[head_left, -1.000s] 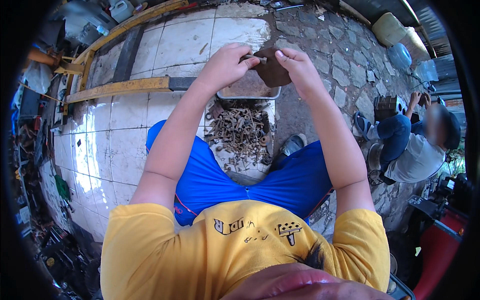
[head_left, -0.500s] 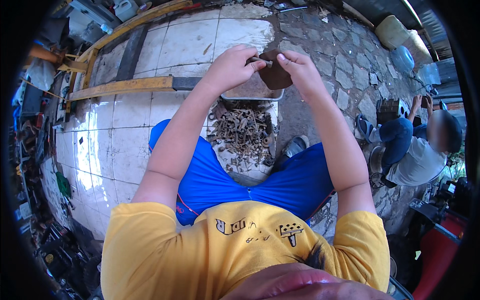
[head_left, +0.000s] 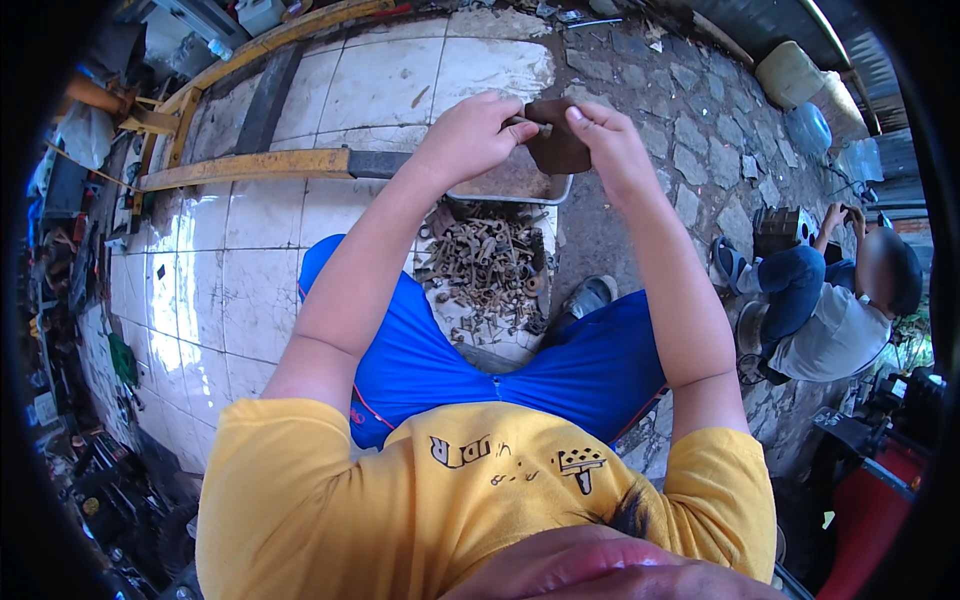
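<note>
My left hand pinches a slim grey metal piece, apparently a bolt, whose tip points right. In my right hand is a flat brown sheet, like sandpaper, gripped at its right edge between thumb and fingers. The bolt's tip lies against or just in front of the sheet; whether they touch I cannot tell. Below both hands stands a shallow metal tray, partly hidden by the sheet. A heap of rusty bolts, nuts and small metal parts lies on the floor between my legs.
A yellow and black metal frame stretches across the tiled floor at left. On the right, another person sits low beside a dark metal block, both hands raised. Plastic jugs stand far right, and a red machine part is near right.
The brown sheet has tilted slightly and sits a little further right in view. Both hands keep their holds. The whole view has shifted slightly.
</note>
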